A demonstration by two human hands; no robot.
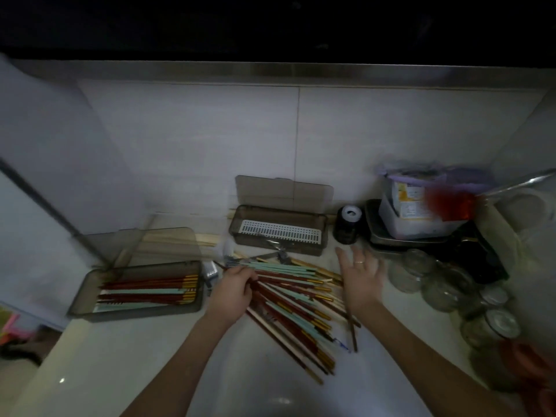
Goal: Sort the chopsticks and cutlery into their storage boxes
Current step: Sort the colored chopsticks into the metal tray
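Two boxes, both lids up. Left box [90, 308] at 9 o'clock: roughly a dozen chopsticks inside, red and teal, lying side by side, gold ends to 3 o'clock; exact count unclear. Back box [322, 233] at 12 o'clock: one white slotted tray [279, 232] inside, no cutlery discernible in it.

Loose pile [296, 308] at centre: some two dozen chopsticks, red, teal and plain wood, fanned from 10 toward 5 o'clock; too overlapped and blurred for a true count. Cutlery [233, 260] at 11 o'clock of the pile: one fork seen, other metal pieces unclear.

Left hand [233, 288] curled round the near ends of a few chopsticks at the pile's 9 o'clock edge. Right hand [361, 279] spread, fingers apart, ring on one finger, hovering over the pile's 3 o'clock edge, holding nothing.

Bare counter [135, 356] open from 6 to 8 o'clock; narrow gap between left box and pile, filled by the left hand.

Crowded at 3 o'clock: several glass jars [445, 288], at least five, close to the right hand. Black bottle [346, 225] at 1 o'clock beside the back box. Stacked containers [418, 212] on a dark tray at 2 o'clock. Wall [210, 139] behind, from 10 to 2 o'clock.
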